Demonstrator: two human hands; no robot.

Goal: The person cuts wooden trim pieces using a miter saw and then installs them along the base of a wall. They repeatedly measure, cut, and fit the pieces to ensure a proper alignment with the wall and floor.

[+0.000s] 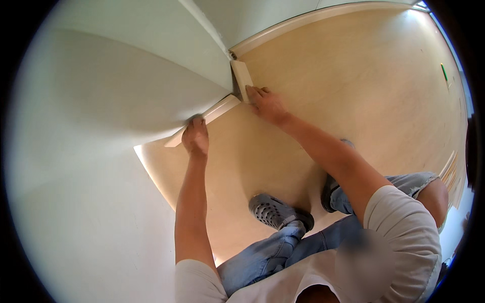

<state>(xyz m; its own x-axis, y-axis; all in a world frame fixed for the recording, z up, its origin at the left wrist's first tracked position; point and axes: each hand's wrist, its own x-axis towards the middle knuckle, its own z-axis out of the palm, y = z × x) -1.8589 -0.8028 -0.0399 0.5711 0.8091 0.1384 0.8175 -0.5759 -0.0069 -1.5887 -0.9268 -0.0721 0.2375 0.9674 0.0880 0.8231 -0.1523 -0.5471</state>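
A pale skirting board piece (220, 109) stands on the floor along the bottom of the left wall. My left hand (196, 137) is closed over its top edge, with fingertips partly hidden behind it. Beyond the wall's outer corner lies a shorter skirting board piece (242, 74), angled toward the far corner. My right hand (267, 104) pinches its near end between thumb and fingers. The two pieces come close together at the corner; whether their ends touch I cannot tell. A dark gap shows between the short piece and the wall.
Light wood-look flooring (348, 86) spreads to the right. Another skirting board (313, 21) runs along the far wall. A thin green stick-like object (444, 72) lies at far right, and several wood strips (449, 171) lie nearer. My grey clog (273, 209) rests on the floor below my hands.
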